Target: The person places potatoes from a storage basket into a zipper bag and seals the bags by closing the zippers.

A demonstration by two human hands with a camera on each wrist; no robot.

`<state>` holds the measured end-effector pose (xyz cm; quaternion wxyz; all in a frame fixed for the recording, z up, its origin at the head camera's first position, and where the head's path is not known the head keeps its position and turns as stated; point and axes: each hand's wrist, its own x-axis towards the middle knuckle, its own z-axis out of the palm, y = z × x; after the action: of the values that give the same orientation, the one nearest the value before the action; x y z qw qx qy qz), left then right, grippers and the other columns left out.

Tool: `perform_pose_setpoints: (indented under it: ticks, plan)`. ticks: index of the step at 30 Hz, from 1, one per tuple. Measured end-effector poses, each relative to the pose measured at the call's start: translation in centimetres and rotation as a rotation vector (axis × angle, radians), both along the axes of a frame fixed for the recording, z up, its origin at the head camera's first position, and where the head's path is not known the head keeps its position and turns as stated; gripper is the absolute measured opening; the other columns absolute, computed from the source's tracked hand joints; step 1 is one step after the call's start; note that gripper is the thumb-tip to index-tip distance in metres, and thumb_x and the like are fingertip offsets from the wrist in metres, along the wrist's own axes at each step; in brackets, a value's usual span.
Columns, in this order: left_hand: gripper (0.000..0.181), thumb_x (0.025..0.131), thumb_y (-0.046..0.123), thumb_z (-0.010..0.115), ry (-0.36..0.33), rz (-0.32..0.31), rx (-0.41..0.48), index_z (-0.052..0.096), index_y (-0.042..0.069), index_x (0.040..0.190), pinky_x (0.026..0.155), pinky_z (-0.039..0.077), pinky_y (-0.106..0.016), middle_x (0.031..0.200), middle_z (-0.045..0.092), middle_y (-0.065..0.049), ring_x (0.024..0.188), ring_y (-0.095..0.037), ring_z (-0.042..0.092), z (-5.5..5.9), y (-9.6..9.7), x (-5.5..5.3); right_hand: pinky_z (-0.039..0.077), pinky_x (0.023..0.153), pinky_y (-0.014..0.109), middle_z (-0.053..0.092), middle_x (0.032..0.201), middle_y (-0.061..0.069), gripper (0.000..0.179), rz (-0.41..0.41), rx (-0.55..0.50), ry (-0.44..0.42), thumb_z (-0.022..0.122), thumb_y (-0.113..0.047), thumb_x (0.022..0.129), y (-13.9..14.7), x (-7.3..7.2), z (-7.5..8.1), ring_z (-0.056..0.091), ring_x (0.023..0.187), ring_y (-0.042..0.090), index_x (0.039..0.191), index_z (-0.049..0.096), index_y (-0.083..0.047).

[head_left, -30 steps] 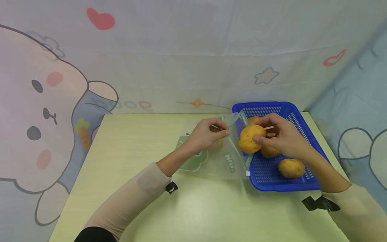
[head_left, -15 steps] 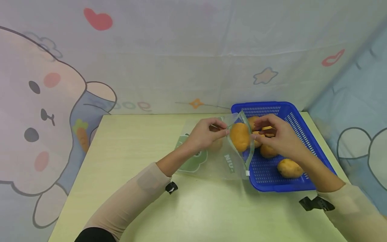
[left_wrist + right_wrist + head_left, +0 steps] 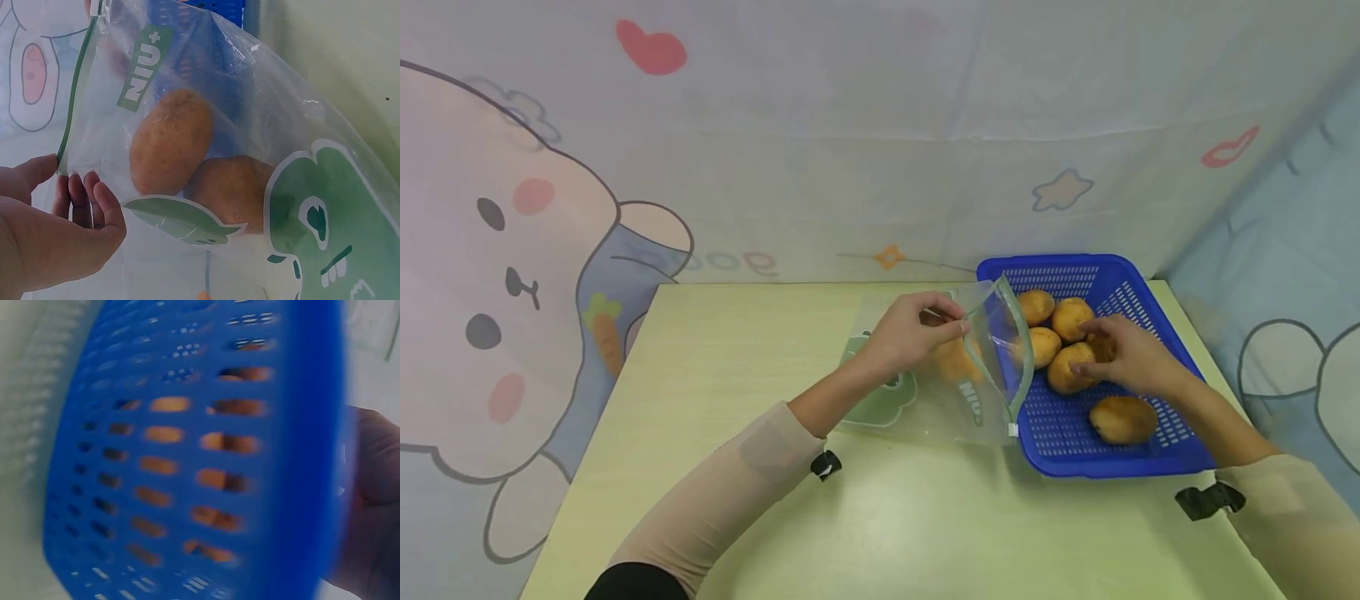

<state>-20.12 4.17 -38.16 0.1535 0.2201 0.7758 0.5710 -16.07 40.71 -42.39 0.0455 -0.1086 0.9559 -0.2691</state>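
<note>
My left hand [image 3: 917, 329] pinches the green-edged mouth of a clear zip bag [image 3: 936, 421] between thumb and fingers. Two potatoes show through its plastic in the left wrist view, an upright one [image 3: 172, 144] and another [image 3: 228, 194] beside it. My right hand [image 3: 1138, 358] reaches over the blue basket [image 3: 1108, 468], its thumb and fingers spread apart. Under those fingertips lies a potato [image 3: 1102, 346], partly hidden, with another potato [image 3: 1070, 371] by the thumb. The right wrist view has mostly the basket's slotted side, blurred, with the hand [image 3: 380, 494] behind its rim.
Several more potatoes, such as a long one [image 3: 1123, 420] at the front, lie in the basket, which stands right of the bag. A white zip slider [image 3: 1012, 430] hangs at the bag's lower corner. The pale table [image 3: 880, 517] meets a cartoon-printed cloth [image 3: 820, 167] behind.
The potato that my right hand held went through the bag's mouth and now lies inside. My right hand has moved back right, over the basket. The left hand has stayed on the bag's edge.
</note>
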Motion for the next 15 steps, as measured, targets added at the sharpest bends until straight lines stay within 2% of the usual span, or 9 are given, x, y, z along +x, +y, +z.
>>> perform_pose_setpoints:
  ticks: [4,7,11,15]
  plan:
    - [0.02,0.101,0.025,0.076,-0.006,-0.004,0.002,0.076,0.01,0.115,0.086,0.058,-0.03,0.112,0.073,-0.002,0.103,-0.018,0.07,0.0,0.0,0.0,0.041,0.105,0.068,0.062,0.132,0.034,0.069,0.064,0.073,0.051,0.092,-0.028,0.086,0.5,-0.1,-1.4,0.055,0.125,0.053,0.136,0.061,0.009]
    - [0.02,0.101,0.025,0.076,-0.009,-0.004,0.001,0.076,0.01,0.115,0.086,0.058,-0.03,0.112,0.073,-0.002,0.103,-0.018,0.07,0.0,-0.1,0.0,0.039,0.107,0.069,0.063,0.132,0.033,0.07,0.106,0.122,0.08,0.092,-0.028,0.085,0.4,-0.1,-1.9,0.054,0.125,0.054,0.136,0.062,0.008]
    - [0.021,0.102,0.025,0.076,-0.009,-0.004,0.0,0.076,0.009,0.114,0.086,0.058,-0.03,0.112,0.073,-0.003,0.102,-0.018,0.07,0.0,-0.1,0.1,0.038,0.109,0.07,0.059,0.135,0.032,0.07,0.111,0.145,0.045,0.092,-0.027,0.086,-0.1,-0.1,-1.7,0.051,0.128,0.054,0.138,0.06,0.008]
    - [0.021,0.102,0.025,0.076,-0.01,-0.004,0.0,0.075,0.009,0.115,0.086,0.058,-0.03,0.112,0.072,-0.003,0.102,-0.018,0.07,0.0,-0.2,0.0,0.046,0.103,0.065,0.063,0.129,0.027,0.067,0.08,0.123,0.038,0.092,-0.029,0.086,-0.1,0.2,-0.6,0.058,0.119,0.046,0.134,0.062,0.007]
